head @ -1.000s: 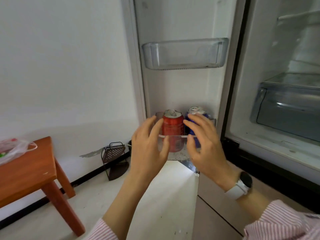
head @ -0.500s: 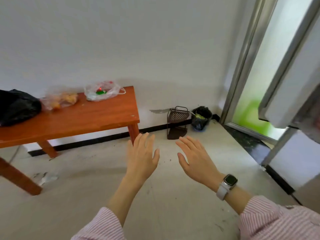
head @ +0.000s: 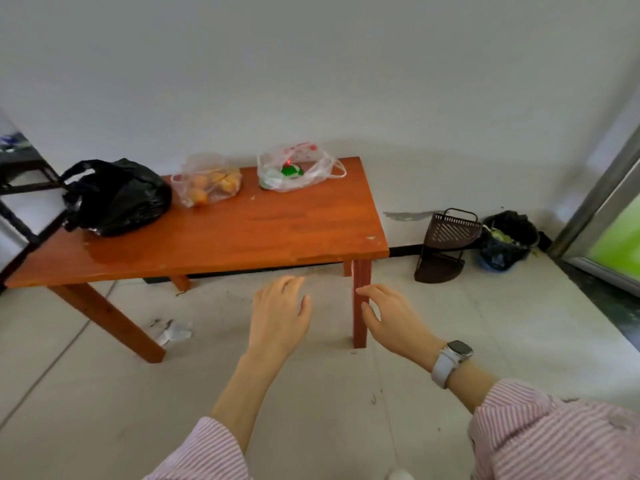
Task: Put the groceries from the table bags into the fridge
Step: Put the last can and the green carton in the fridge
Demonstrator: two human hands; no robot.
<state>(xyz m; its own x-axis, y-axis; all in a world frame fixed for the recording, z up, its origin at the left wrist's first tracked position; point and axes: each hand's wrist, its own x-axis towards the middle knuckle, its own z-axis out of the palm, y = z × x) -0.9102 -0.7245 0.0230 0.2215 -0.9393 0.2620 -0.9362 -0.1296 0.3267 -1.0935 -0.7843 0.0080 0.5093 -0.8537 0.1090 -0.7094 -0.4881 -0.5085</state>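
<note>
A low orange-brown wooden table [head: 242,237] stands against the white wall. Three bags sit along its back edge: a black plastic bag [head: 116,197] at the left, a clear bag of orange fruit [head: 207,183] in the middle, and a clear bag with green and red items [head: 296,169] at the right. My left hand [head: 278,315] and my right hand [head: 391,320] hover in front of the table's near edge, both empty with fingers spread. The right hand is level with the table's front right leg. The fridge is out of view.
A brown corner rack [head: 446,244] and a black-lined waste bin [head: 507,240] stand on the floor by the wall, right of the table. A crumpled white scrap [head: 173,332] lies under the table. A door frame [head: 599,199] is at the right, a black frame [head: 24,199] at the left.
The view has swung from the open fridge door with two cans to the table. Both empty hands left the cans and are now nearer the table.
</note>
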